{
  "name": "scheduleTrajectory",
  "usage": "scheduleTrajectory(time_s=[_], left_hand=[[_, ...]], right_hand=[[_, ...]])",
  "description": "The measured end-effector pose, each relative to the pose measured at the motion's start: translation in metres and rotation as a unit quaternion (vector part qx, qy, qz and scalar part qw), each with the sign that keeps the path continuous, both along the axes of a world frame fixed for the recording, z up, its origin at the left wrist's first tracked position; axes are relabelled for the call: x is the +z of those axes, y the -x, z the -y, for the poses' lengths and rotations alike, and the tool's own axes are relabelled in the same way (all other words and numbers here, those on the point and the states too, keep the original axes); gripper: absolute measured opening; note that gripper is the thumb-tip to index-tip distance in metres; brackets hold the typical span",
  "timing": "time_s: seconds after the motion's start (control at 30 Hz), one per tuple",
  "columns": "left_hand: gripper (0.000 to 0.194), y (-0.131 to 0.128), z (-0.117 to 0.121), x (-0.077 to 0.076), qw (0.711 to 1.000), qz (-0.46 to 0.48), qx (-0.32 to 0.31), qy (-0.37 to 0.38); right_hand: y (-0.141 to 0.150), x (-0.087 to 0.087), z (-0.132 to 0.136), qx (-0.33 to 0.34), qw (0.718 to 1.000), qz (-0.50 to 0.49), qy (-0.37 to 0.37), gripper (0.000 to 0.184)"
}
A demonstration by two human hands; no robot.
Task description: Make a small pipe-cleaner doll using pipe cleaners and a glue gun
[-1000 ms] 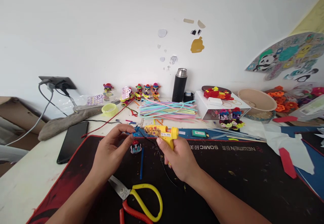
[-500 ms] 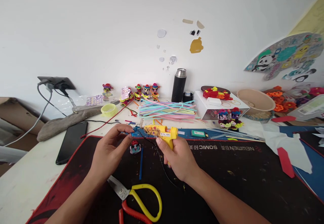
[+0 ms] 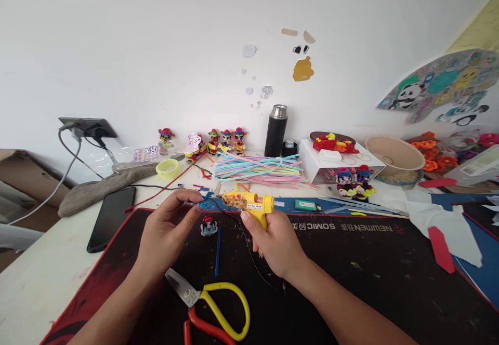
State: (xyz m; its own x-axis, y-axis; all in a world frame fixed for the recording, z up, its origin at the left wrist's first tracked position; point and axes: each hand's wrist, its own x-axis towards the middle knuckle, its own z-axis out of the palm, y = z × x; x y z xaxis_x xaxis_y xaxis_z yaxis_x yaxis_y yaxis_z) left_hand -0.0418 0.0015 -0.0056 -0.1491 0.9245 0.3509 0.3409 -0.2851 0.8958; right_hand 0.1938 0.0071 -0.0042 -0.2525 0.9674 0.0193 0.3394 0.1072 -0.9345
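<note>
Between thumb and fingers, my left hand pinches a small blue fuzzy piece, perhaps bent pipe cleaner. My right hand is wrapped round a yellow hot glue gun, its nozzle pointing left, close to the blue piece; I cannot tell whether they touch. Below the blue piece, a small figure head with a red top lies on the black mat. Beside it is a straight blue pipe cleaner. Scissors with one yellow and one red handle lie nearer to me.
A bundle of pastel pipe cleaners lies behind my hands, with a black thermos beyond. Several small figures stand along the wall. At left are a phone and driftwood; at right, a white box and a bowl.
My left fingers have shifted slightly left and the blue piece has turned a little, showing more of itself. The glue gun and my right hand stay nearly still.
</note>
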Motion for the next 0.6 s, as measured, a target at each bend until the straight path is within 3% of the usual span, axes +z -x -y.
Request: scheduleTrajectory(time_s=[0.6], left_hand=[[0.011, 0.0006, 0.0001, -0.0016, 1.000, -0.014, -0.016, -0.001]], right_hand=[[0.0002, -0.0023, 0.0006, 0.005, 1.000, -0.005, -0.010, 0.055]])
